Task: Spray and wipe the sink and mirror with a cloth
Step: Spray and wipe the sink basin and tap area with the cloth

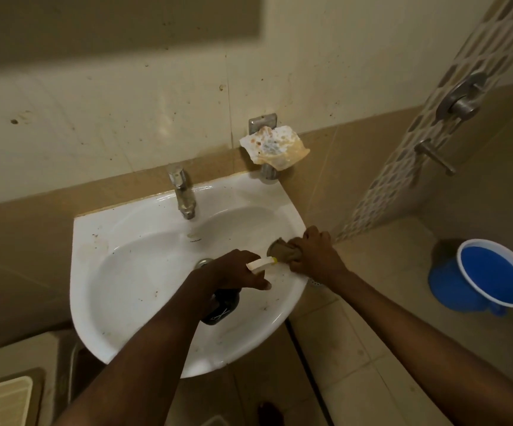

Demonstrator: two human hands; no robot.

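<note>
**Both hands over the sink, bottle in one, cloth in the other**

So your left hand (233, 270) is hanging right over the bowl of the white ceramic wall-hung sink (119, 272), fingers wrapped tight round the neck of a dark spray bottle with a white trigger head and yellow nozzle tip (222, 304). The bottle's dark body hangs under your palm over the bowl, and the nozzle points toward the sink's right rim. The metal drain (203, 262) peeks out just beside your knuckles.

Your right hand (315, 256) sits on the sink's right rim, fingers closed on a bunched-up brownish cloth (279, 249), which is pressed against the rim just inside the edge. Nozzle tip and cloth are nearly touching.

At the back of the sink there's the chrome tap (183, 192), upright, spout facing the bowl. Above the sink's back right corner a stained whitish soap dish on a metal wall bracket (275, 146) sticks out from the beige tiled wall (95, 124). Off to the right of the sink, well apart, a blue plastic bucket with a white rim (492, 272) sits on the floor. The bowl has dark specks and smudges all over it.
</note>
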